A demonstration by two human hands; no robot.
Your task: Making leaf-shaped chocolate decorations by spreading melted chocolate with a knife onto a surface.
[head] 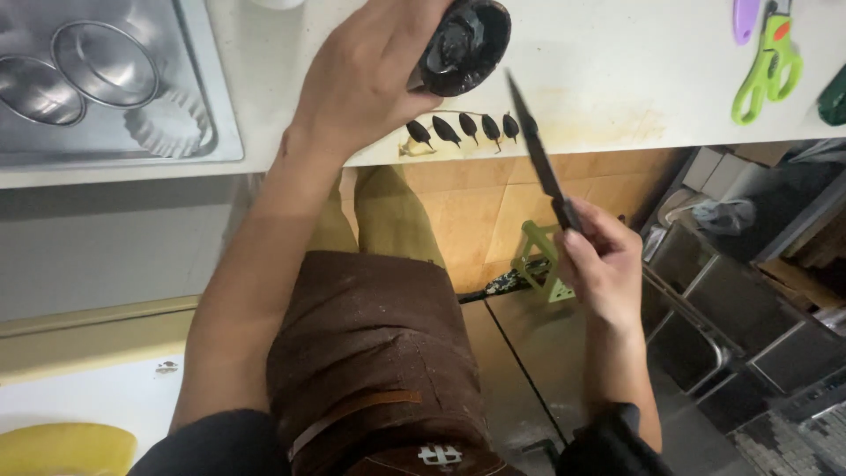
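Over on the far left, a steel sink [115, 145] holds two round tins [104, 62] and a fluted tart mould [167, 123]. Next along, the left hand [366, 79] has its fingers [432, 22] clenched round a dark, blackened avocado half [463, 44], cut side facing up, above the white desk [608, 70]. Five little dark slices [467, 128] sit lined up at the desk edge just below it. Right hand [604, 269] grips a black knife [538, 154] by the handle, fingers shut tight, blade pointing up toward the avocado. Green scissors [768, 70] lie far right.
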